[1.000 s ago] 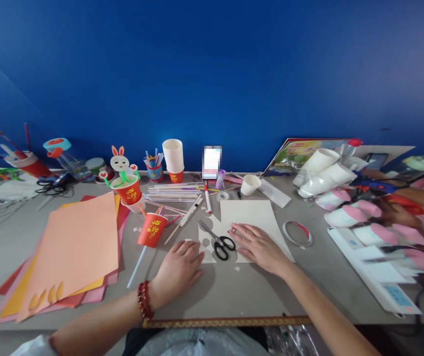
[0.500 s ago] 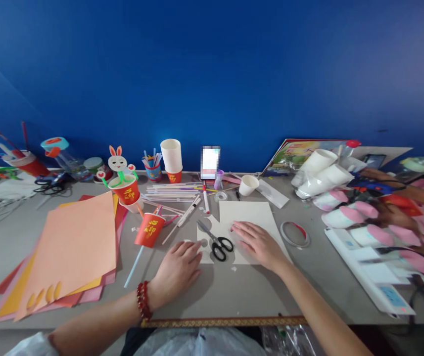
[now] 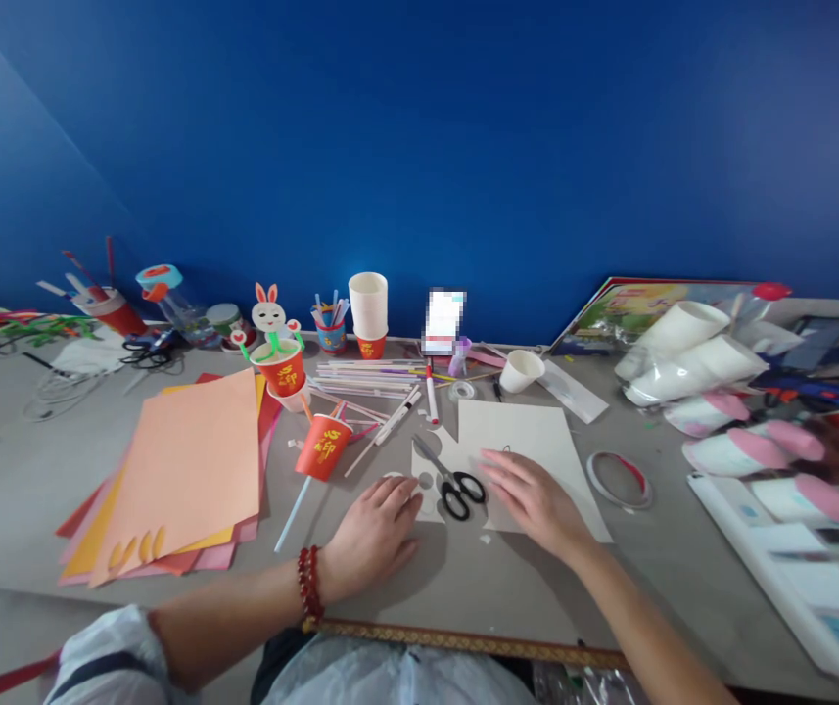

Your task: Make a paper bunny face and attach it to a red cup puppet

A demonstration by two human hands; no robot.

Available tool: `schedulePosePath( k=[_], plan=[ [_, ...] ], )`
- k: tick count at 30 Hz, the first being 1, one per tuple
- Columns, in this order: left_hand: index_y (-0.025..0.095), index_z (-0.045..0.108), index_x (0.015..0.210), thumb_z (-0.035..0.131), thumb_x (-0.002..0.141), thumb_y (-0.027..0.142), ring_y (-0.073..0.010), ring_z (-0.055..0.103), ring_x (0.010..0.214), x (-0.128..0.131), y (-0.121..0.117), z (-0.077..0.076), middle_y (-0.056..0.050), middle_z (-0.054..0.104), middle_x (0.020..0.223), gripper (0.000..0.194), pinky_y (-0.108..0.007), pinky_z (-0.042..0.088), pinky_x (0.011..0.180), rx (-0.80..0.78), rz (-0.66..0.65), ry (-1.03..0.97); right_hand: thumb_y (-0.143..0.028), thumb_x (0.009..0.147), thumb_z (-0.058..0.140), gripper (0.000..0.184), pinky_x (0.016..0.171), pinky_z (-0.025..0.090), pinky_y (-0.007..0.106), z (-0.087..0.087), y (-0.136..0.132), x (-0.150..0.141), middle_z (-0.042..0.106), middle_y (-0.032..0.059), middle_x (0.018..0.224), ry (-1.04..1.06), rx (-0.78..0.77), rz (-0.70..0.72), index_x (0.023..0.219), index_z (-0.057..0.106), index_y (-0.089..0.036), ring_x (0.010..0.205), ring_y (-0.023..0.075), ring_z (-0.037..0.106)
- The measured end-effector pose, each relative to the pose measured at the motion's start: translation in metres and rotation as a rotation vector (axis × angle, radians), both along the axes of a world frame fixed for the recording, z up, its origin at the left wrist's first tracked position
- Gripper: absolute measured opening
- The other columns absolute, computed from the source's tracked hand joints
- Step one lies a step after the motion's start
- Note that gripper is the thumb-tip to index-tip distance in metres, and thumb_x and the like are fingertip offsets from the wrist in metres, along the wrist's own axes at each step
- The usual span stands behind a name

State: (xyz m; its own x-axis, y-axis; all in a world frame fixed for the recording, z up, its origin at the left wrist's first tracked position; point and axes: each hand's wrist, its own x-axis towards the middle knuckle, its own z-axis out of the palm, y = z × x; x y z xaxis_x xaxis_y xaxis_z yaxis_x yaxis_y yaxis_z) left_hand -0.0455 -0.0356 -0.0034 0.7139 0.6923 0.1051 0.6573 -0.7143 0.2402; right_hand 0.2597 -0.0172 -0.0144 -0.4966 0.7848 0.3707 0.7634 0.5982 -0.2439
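My left hand (image 3: pixel 375 534), a red bead bracelet at its wrist, lies palm down on the grey table, fingers flat by a cut white paper scrap (image 3: pixel 430 509). Resting on a white paper sheet (image 3: pixel 514 421), my right hand (image 3: pixel 533 497) has its fingers stretched out and holds nothing. A small dark pen line shows on the sheet just beyond its fingers. Between the hands lie scissors (image 3: pixel 452 480) with black handles, blades pointing away from me. A red paper cup (image 3: pixel 323 447) with straws lies tipped left of them.
Coloured paper sheets (image 3: pixel 191 460) are stacked at the left. Farther back stand a rabbit cup figure (image 3: pixel 278 362), loose straws (image 3: pixel 367 377), a marker (image 3: pixel 432 397) and a white cup (image 3: pixel 522 370). A tape roll (image 3: pixel 619 480), pink-and-white bundles and a power strip (image 3: pixel 764 578) are right.
The view has turned left, so everything sits farther right in it. My right hand has drawn back slightly and the pen line now shows beyond its fingers. My left hand stays put.
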Motion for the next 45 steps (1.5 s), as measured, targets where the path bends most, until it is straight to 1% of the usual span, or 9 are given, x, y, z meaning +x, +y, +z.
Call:
schedulePosePath(
  k=[6, 15, 17, 22, 31, 35, 39, 42, 45],
  plan=[
    [0.016, 0.054, 0.131, 0.062, 0.090, 0.044, -0.0307, 0.051, 0.127, 0.002, 0.000, 0.001, -0.013, 0.055, 0.140, 0.051, -0.045, 0.042, 0.109, -0.002, -0.001, 0.052, -0.024, 0.097, 0.054, 0.031, 0.101, 0.052, 0.048, -0.004, -0.005, -0.038, 0.066, 0.0093, 0.131, -0.040, -0.012, 0.119, 0.126, 0.065, -0.025, 0.118, 0.0272, 0.062],
    [0.015, 0.063, 0.119, 0.062, 0.090, 0.039, -0.0285, 0.051, 0.124, -0.004, -0.002, 0.014, -0.012, 0.058, 0.136, 0.038, -0.042, 0.045, 0.106, 0.003, -0.073, -0.059, -0.025, 0.098, 0.051, 0.026, 0.103, 0.049, 0.049, -0.010, -0.005, -0.041, 0.069, 0.0096, 0.123, 0.016, 0.035, 0.082, 0.119, 0.066, -0.022, 0.114, 0.0258, 0.062],
    [0.018, 0.068, 0.099, 0.058, 0.093, 0.036, -0.0236, 0.058, 0.112, -0.007, -0.001, 0.016, -0.009, 0.067, 0.119, 0.021, -0.040, 0.045, 0.105, -0.007, -0.136, -0.120, -0.024, 0.099, 0.049, 0.025, 0.102, 0.049, 0.049, -0.011, -0.004, -0.040, 0.071, 0.0088, 0.118, 0.045, 0.056, 0.069, 0.116, 0.067, -0.023, 0.109, 0.0249, 0.064],
    [0.019, 0.061, 0.071, 0.038, 0.102, 0.041, -0.0155, 0.058, 0.068, -0.016, 0.001, 0.022, -0.002, 0.063, 0.065, 0.044, -0.041, 0.039, 0.109, -0.014, -0.190, -0.240, -0.023, 0.098, 0.050, 0.023, 0.102, 0.049, 0.049, -0.017, -0.002, -0.036, 0.074, 0.0069, 0.111, 0.099, 0.121, 0.039, 0.113, 0.067, -0.024, 0.105, 0.0244, 0.066],
    [0.017, 0.060, 0.104, 0.032, 0.097, 0.016, -0.0201, 0.064, 0.095, -0.030, -0.010, 0.047, -0.009, 0.071, 0.099, 0.029, -0.041, 0.044, 0.103, -0.048, -0.110, -0.399, -0.022, 0.098, 0.050, 0.022, 0.103, 0.048, 0.047, -0.013, -0.003, -0.034, 0.075, 0.0049, 0.109, 0.129, 0.137, 0.020, 0.110, 0.068, -0.025, 0.103, 0.0230, 0.067],
    [0.017, 0.060, 0.106, 0.039, 0.097, 0.019, -0.0209, 0.064, 0.100, -0.066, 0.010, 0.046, -0.011, 0.069, 0.102, 0.023, -0.034, 0.050, 0.090, 0.095, 0.145, -0.427, -0.022, 0.097, 0.051, 0.022, 0.103, 0.048, 0.048, -0.014, -0.004, -0.030, 0.075, 0.0052, 0.109, 0.137, 0.145, 0.001, 0.110, 0.069, -0.025, 0.103, 0.0238, 0.067],
    [0.017, 0.060, 0.104, 0.039, 0.099, 0.033, -0.0203, 0.065, 0.091, -0.145, 0.033, 0.052, -0.010, 0.067, 0.109, 0.027, -0.030, 0.050, 0.083, 0.253, 0.747, -0.336, -0.025, 0.097, 0.052, 0.022, 0.101, 0.050, 0.049, -0.015, -0.004, -0.026, 0.075, 0.0066, 0.108, 0.141, 0.148, -0.027, 0.108, 0.071, -0.025, 0.104, 0.0256, 0.067],
    [0.010, 0.049, 0.129, 0.038, 0.097, 0.050, -0.0308, 0.061, 0.104, -0.206, 0.030, 0.051, -0.018, 0.059, 0.128, 0.052, -0.040, 0.046, 0.089, 0.233, 1.068, -0.011, -0.024, 0.097, 0.052, 0.022, 0.099, 0.051, 0.049, -0.014, -0.003, -0.027, 0.075, 0.0069, 0.107, 0.157, 0.154, -0.031, 0.106, 0.071, -0.025, 0.102, 0.0253, 0.067],
    [0.006, 0.041, 0.137, 0.037, 0.087, 0.072, -0.0440, 0.054, 0.113, -0.247, 0.016, 0.039, -0.026, 0.056, 0.129, 0.083, -0.047, 0.045, 0.085, 0.021, 1.293, 0.269, -0.022, 0.097, 0.052, 0.022, 0.100, 0.051, 0.048, -0.011, -0.001, -0.028, 0.075, 0.0060, 0.106, 0.159, 0.147, -0.031, 0.106, 0.071, -0.026, 0.101, 0.0244, 0.067]
  ],
)
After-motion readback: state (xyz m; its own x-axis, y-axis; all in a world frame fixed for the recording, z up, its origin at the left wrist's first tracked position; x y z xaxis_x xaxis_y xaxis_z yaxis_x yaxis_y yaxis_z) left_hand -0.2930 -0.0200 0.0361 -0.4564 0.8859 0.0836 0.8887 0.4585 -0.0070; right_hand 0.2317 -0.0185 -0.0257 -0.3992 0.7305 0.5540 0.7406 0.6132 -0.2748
